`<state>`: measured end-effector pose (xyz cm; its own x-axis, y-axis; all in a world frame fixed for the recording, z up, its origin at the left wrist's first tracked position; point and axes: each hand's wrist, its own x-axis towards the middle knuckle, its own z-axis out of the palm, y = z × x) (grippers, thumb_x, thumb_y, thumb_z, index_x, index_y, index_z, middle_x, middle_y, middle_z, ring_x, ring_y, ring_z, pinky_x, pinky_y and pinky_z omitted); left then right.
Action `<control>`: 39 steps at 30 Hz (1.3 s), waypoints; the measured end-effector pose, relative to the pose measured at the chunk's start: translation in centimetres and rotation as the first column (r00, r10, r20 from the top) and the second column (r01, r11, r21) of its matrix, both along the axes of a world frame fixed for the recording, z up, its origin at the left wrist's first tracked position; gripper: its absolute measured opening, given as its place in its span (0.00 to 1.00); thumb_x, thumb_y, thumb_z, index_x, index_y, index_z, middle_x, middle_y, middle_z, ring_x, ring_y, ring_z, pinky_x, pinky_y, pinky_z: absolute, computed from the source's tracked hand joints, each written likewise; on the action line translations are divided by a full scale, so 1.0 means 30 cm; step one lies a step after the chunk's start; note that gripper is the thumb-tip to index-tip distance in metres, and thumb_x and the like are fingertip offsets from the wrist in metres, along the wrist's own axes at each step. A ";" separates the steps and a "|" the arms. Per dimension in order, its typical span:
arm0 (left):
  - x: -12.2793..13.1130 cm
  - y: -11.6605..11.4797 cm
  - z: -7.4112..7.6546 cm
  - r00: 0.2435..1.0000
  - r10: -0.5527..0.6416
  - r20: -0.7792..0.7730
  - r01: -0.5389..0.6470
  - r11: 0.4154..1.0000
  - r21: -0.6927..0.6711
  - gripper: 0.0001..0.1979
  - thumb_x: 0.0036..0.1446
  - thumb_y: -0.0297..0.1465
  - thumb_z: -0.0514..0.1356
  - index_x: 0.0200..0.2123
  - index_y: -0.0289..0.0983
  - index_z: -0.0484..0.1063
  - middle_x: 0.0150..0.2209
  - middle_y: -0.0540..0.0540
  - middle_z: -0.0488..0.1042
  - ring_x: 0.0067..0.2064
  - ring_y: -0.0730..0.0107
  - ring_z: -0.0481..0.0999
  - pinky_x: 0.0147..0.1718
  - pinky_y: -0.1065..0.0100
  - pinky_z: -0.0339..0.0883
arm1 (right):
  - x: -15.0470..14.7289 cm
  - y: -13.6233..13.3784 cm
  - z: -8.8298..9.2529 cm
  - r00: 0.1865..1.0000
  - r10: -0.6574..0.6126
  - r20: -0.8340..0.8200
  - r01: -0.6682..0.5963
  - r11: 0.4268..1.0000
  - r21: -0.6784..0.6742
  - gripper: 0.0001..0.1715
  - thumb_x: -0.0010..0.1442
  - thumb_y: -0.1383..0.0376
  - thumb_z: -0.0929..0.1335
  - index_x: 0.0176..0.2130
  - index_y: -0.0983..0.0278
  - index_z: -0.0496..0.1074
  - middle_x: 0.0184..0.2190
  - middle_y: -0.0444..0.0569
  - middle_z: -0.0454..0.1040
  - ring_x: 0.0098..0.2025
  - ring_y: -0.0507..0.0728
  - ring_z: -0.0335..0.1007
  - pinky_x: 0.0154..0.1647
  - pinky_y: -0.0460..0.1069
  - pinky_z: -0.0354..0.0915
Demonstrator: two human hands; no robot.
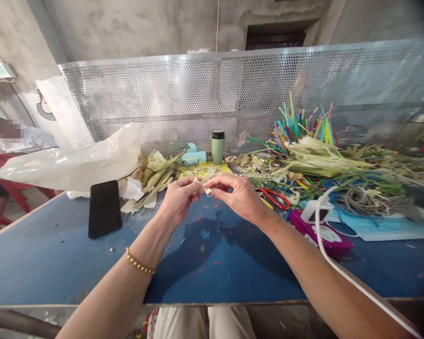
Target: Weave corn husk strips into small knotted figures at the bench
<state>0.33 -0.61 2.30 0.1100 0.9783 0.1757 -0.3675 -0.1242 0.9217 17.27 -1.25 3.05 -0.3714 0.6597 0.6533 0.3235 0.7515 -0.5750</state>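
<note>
The blue table (pixel 38 268) spans the lower frame, backed by a perforated metal screen (pixel 155 89). A plastic bag (pixel 92 157) sprawls at left. Loose husks (pixel 318 155) crowd right of centre, restricting room there. At frame centre, the left hand (pixel 176 200) and right hand (pixel 238 195) both pinch the pale piece by their fingertips. A white cable (pixel 317 214) crosses in front of the right forearm (pixel 297 254) and could snag if that arm swings outward. A black phone (pixel 105 209) lies left of the hands; a green bottle (pixel 217 148) stands beyond them; red handles (pixel 281 205) lie to the right. The pale piece (pixel 207 191) appears flimsy: uneven pulling could tear it, and a slipped pinch could lose it among similar scraps.
</note>
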 end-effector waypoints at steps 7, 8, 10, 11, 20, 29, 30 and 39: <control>0.013 -0.009 -0.011 0.987 0.033 -0.159 -0.010 0.989 0.147 0.02 0.43 0.24 0.63 0.24 0.33 0.74 0.19 0.52 0.70 0.19 0.80 0.61 0.22 0.72 0.54 | -0.013 -0.002 -0.011 0.977 -0.212 -0.014 0.211 0.967 0.145 0.05 0.59 0.67 0.70 0.31 0.63 0.77 0.28 0.45 0.67 0.29 0.51 0.61 0.31 0.48 0.61; 0.013 -0.009 -0.013 0.982 0.034 -0.183 -0.004 0.987 0.162 0.02 0.43 0.24 0.63 0.24 0.33 0.74 0.18 0.52 0.69 0.19 0.80 0.61 0.22 0.72 0.54 | -0.014 0.000 -0.014 0.970 -0.242 -0.017 0.241 0.955 0.171 0.05 0.58 0.68 0.70 0.30 0.63 0.76 0.28 0.45 0.66 0.31 0.52 0.62 0.33 0.48 0.62; 0.013 -0.009 -0.016 0.973 0.030 -0.229 0.012 0.984 0.177 0.02 0.43 0.25 0.63 0.25 0.33 0.74 0.19 0.52 0.70 0.19 0.80 0.61 0.22 0.72 0.54 | -0.015 0.005 -0.018 0.953 -0.304 -0.018 0.299 0.923 0.242 0.04 0.57 0.68 0.71 0.29 0.63 0.76 0.32 0.48 0.68 0.36 0.55 0.65 0.40 0.51 0.64; 0.013 -0.010 -0.017 0.968 0.027 -0.248 0.018 0.983 0.180 0.03 0.44 0.25 0.64 0.26 0.33 0.74 0.19 0.52 0.70 0.19 0.80 0.61 0.22 0.72 0.54 | -0.014 0.007 -0.020 0.942 -0.334 -0.011 0.324 0.905 0.276 0.03 0.56 0.68 0.72 0.29 0.63 0.76 0.35 0.50 0.69 0.40 0.57 0.66 0.45 0.53 0.64; 0.008 -0.023 0.002 0.955 -0.038 -0.293 0.084 0.986 0.145 0.12 0.45 0.28 0.66 0.36 0.32 0.74 0.17 0.54 0.68 0.19 0.78 0.63 0.22 0.72 0.54 | -0.001 -0.001 0.007 0.974 -0.217 0.067 0.220 0.975 -0.037 0.06 0.57 0.66 0.69 0.27 0.64 0.73 0.26 0.46 0.75 0.31 0.54 0.70 0.36 0.49 0.64; -0.002 -0.032 0.015 0.940 -0.091 -0.329 0.143 0.980 0.139 0.12 0.48 0.28 0.65 0.37 0.32 0.73 0.17 0.54 0.66 0.20 0.78 0.62 0.23 0.72 0.53 | -0.010 0.001 -0.012 0.987 -0.144 -0.067 0.129 0.974 -0.184 0.08 0.57 0.63 0.69 0.29 0.66 0.72 0.25 0.44 0.72 0.26 0.50 0.65 0.28 0.45 0.61; -0.002 -0.031 0.015 0.942 -0.095 -0.323 0.147 0.979 0.141 0.11 0.48 0.30 0.66 0.36 0.32 0.73 0.18 0.54 0.67 0.21 0.78 0.63 0.24 0.71 0.54 | -0.012 0.002 -0.016 0.986 -0.142 -0.084 0.126 0.976 -0.179 0.08 0.57 0.63 0.69 0.30 0.66 0.72 0.25 0.45 0.73 0.26 0.50 0.65 0.28 0.45 0.61; -0.001 -0.017 -0.002 0.947 -0.055 -0.316 0.131 0.966 0.224 0.12 0.49 0.35 0.68 0.32 0.33 0.75 0.23 0.50 0.72 0.23 0.76 0.66 0.25 0.71 0.57 | -0.037 0.004 -0.043 0.955 -0.186 -0.230 0.120 0.955 -0.270 0.08 0.56 0.62 0.69 0.30 0.64 0.68 0.23 0.44 0.71 0.22 0.51 0.68 0.24 0.46 0.64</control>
<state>0.31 -1.14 2.24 0.2836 0.8942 0.3463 -0.0943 -0.3333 0.9381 16.16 -1.14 1.75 -0.0990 0.8497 0.5178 0.2442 0.5252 -0.8152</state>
